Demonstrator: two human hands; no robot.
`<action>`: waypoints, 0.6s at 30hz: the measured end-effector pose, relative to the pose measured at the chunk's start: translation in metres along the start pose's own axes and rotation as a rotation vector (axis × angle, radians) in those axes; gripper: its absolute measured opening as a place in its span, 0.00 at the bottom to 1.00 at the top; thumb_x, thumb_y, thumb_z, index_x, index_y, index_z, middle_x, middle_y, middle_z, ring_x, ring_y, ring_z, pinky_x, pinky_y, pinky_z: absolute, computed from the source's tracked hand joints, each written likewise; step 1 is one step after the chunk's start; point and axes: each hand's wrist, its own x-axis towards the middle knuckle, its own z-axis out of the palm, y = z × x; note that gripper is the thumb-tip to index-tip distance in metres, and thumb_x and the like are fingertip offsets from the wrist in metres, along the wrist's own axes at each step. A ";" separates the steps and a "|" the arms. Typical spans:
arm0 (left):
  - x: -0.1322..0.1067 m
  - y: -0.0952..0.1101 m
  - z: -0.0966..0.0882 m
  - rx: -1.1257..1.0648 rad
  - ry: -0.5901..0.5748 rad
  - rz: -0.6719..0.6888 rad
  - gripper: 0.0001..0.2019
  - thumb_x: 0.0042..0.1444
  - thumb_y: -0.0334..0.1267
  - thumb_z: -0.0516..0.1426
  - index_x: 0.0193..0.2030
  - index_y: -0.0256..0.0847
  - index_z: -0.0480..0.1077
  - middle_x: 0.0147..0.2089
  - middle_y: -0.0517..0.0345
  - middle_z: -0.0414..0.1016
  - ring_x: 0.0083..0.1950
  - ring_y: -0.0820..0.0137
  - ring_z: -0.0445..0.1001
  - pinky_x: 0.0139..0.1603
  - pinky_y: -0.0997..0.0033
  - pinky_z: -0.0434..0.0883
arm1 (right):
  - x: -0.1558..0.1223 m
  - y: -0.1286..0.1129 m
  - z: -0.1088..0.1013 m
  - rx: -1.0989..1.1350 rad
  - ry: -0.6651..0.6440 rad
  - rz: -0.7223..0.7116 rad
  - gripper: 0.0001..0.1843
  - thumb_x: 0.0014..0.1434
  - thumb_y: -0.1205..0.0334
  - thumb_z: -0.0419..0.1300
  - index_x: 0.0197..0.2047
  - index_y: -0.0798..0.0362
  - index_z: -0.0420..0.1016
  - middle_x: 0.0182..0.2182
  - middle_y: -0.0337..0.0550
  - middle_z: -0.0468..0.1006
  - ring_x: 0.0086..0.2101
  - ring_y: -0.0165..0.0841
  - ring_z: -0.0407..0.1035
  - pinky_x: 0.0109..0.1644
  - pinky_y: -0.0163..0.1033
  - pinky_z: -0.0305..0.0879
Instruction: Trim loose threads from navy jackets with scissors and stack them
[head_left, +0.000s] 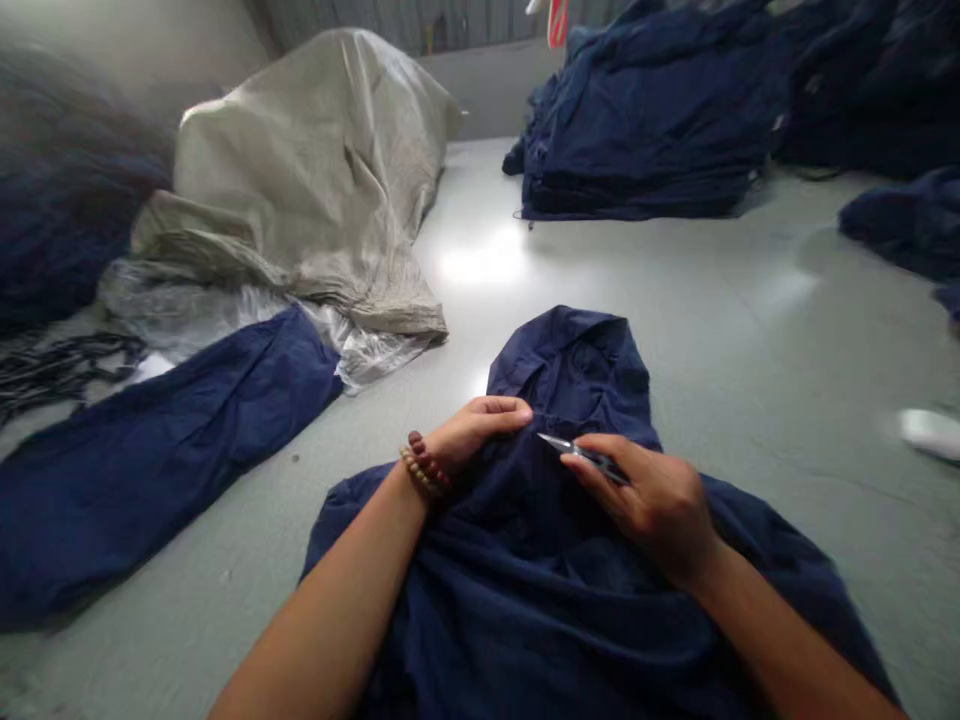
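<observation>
The garment (480,620) lies directly in front of you on the pale surface (735,300), spread wide at the near side, with its hood (570,345) pointing away from you. Your left hand (484,428) is at the base of this hood: thumb and finger are pressed together, and it seems they pinch a small bit of the cloth there. Your right hand (660,500) grips the snips (592,458) between thumb and fingers, and the tip points to your left fingertips, near to them but not touching. Whether the blades are a little apart or fully together, I cannot tell.

In my judgement, you are at the step of fine cutting at the seam below the hood, perhaps on a loose thread; a thread itself is too small to see. The next move would call for a firm left pinch, so that the cloth is lightly stretched, and for a short, exact approach of the tip. Please be careful with two things: the blade is close to your left thumb, and a cut too deep could harm the cloth.
</observation>
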 end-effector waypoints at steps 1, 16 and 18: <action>0.000 0.000 0.000 0.001 0.001 0.000 0.21 0.48 0.50 0.73 0.30 0.35 0.71 0.28 0.64 0.67 0.27 0.79 0.62 0.31 0.77 0.57 | 0.000 -0.001 -0.001 -0.003 0.003 0.000 0.09 0.70 0.60 0.63 0.45 0.59 0.77 0.34 0.43 0.85 0.29 0.30 0.79 0.36 0.35 0.67; 0.000 0.000 0.001 -0.008 -0.002 0.004 0.21 0.48 0.49 0.73 0.31 0.35 0.72 0.29 0.62 0.68 0.28 0.78 0.64 0.31 0.77 0.58 | 0.002 -0.004 -0.001 0.001 0.008 0.026 0.10 0.70 0.58 0.63 0.45 0.58 0.77 0.33 0.43 0.85 0.27 0.29 0.78 0.35 0.34 0.68; 0.000 0.001 0.001 -0.011 -0.004 0.004 0.21 0.47 0.49 0.74 0.31 0.35 0.72 0.28 0.63 0.67 0.28 0.78 0.64 0.31 0.77 0.58 | 0.001 -0.003 0.000 0.005 0.010 0.026 0.10 0.70 0.58 0.63 0.45 0.57 0.77 0.33 0.43 0.85 0.27 0.30 0.78 0.34 0.34 0.68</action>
